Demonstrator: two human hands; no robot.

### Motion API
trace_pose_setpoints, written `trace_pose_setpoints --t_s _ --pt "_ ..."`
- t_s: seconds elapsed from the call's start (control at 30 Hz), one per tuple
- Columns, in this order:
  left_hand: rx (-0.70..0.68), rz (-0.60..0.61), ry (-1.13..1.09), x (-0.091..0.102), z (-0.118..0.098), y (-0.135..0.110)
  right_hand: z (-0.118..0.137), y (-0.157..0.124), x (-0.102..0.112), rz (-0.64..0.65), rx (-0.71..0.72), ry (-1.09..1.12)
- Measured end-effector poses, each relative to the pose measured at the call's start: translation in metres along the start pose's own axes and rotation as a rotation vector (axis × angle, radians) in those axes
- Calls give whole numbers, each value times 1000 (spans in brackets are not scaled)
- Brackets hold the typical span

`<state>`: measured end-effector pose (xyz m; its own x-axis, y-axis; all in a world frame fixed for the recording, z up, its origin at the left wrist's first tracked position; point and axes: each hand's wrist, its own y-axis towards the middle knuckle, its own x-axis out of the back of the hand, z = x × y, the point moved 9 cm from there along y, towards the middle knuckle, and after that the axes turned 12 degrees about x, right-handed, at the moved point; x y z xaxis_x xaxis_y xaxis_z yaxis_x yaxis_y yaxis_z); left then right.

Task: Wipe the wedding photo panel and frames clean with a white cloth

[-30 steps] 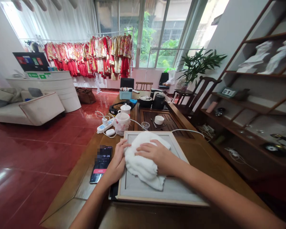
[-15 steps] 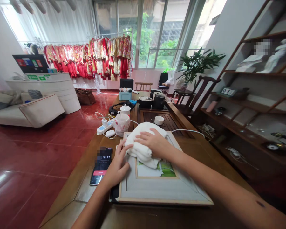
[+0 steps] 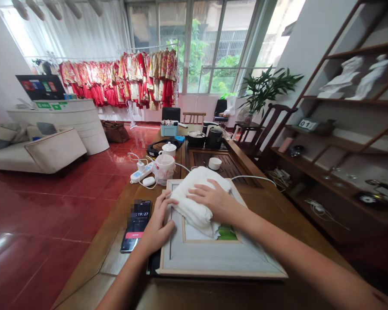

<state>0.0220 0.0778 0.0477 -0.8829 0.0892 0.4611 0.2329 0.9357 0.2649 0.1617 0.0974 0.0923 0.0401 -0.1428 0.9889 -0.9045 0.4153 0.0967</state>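
1. While the right hand (image 3: 215, 201) lies flat with fingers slightly spread on a white cloth (image 3: 194, 211), the left hand (image 3: 158, 226) rests along the left edge of a pale picture frame (image 3: 213, 262), thumb held apart from the fingers.
2. Cloth position: bunched, centre of the frame, over the upper part of the picture frame; part of a green-and-white print (image 3: 226, 233) shows beneath its lower edge.
3. Left fingertips meet the cloth's left border; cannot tell whether they pinch it.
4. Picture frame lies flat on a brown wooden bench (image 3: 287, 219), lower centre.
5. Phone (image 3: 136, 228), screen lit, sits just beside the left hand, lower left of centre.
6. Near centre, beyond the picture frame: a mug (image 3: 164, 167), a power strip (image 3: 141, 173) and a small white cup (image 3: 215, 163).
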Motion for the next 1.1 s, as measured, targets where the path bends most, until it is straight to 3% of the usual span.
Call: trace_pose_setpoints --t_s 0.27,0.4,0.57,0.87,0.97,1.1 --pt "11 9 -10 -4 0 -1 51 -49 2 29 86 198" --pt "-2 19 1 -3 0 1 58 -61 6 21 51 214" --pt "-10 36 23 -4 1 0 44 -61 4 11 43 149" --pt "-23 50 93 -4 -1 -1 -12 -49 1 -83 -185 -5" --pt "-40 45 124 -4 -4 0 -13 -48 0 -93 -195 10" --pt "-25 25 139 -4 -3 0 5 -51 9 -57 -123 79"
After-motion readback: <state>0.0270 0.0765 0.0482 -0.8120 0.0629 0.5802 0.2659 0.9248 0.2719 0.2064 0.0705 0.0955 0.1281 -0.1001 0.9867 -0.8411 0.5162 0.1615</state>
